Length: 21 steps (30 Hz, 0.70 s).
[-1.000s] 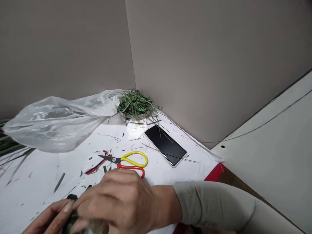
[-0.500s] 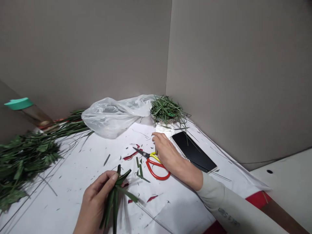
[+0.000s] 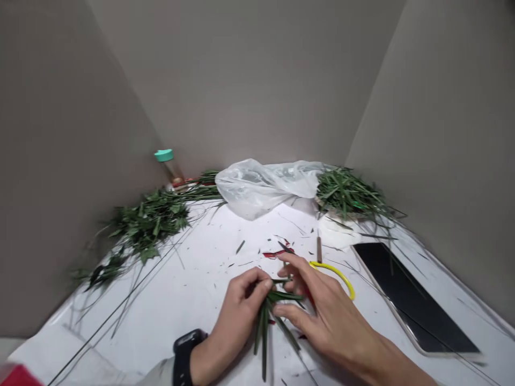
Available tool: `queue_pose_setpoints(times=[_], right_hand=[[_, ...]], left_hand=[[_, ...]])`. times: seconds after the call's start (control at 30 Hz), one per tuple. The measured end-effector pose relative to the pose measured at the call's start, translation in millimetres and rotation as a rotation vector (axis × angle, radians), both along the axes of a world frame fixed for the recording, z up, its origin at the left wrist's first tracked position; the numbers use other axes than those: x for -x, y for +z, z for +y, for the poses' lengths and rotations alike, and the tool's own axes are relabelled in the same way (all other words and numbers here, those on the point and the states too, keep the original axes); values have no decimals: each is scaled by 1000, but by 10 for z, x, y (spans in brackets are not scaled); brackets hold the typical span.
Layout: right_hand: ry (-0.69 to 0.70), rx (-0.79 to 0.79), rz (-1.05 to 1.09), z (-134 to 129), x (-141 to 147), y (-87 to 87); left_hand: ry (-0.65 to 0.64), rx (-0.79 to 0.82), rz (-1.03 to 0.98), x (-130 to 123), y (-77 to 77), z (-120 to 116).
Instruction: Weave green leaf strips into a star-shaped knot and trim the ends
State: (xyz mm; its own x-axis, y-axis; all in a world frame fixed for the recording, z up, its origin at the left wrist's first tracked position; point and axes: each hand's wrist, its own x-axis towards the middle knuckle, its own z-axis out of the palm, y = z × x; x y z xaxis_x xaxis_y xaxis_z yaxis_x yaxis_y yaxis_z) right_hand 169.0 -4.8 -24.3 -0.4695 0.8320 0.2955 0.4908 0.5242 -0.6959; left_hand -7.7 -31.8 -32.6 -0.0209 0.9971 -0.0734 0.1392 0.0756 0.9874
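My left hand (image 3: pixel 243 305) pinches a small bundle of folded green leaf strips (image 3: pixel 264 327) between thumb and fingers, low in the middle of the view. Close on its right, my right hand (image 3: pixel 322 311) has its thumb and fingers apart around the strips' right-hand ends; whether the fingertips touch them is unclear. Behind the right hand lie scissors, mostly hidden, with their yellow handle (image 3: pixel 338 276) showing. A slim tool with a brown handle (image 3: pixel 319 250) lies just beyond them.
A phone (image 3: pixel 414 295) lies at right. At the back are a clear plastic bag (image 3: pixel 257 187), a heap of cut leaves (image 3: pixel 350 190) and a bottle with a teal lid (image 3: pixel 164 155). Leafy stems (image 3: pixel 153 220) lie at left. Leaf scraps and red bits litter the white sheet (image 3: pixel 193 289).
My right hand has come back from beside the brown-handled tool to the leaf strips. The tool now shows on the sheet. The view has swung left.
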Motion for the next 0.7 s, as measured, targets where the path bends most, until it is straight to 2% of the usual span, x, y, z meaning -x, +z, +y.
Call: queue_pose_setpoints(times=[0.23, 0.4, 0.57, 0.7], right_hand=[[53, 201, 73, 6, 53, -110], [11, 348, 155, -10, 30, -170], [-49, 585, 304, -6, 55, -262], [-55, 811, 480, -38, 117, -256]], left_hand=[[-53, -47, 12, -54, 13, -66], [-35, -72, -59, -36, 10, -81], [-59, -98, -172, -40, -21, -89], [-81, -115, -268, -49, 14, -104]])
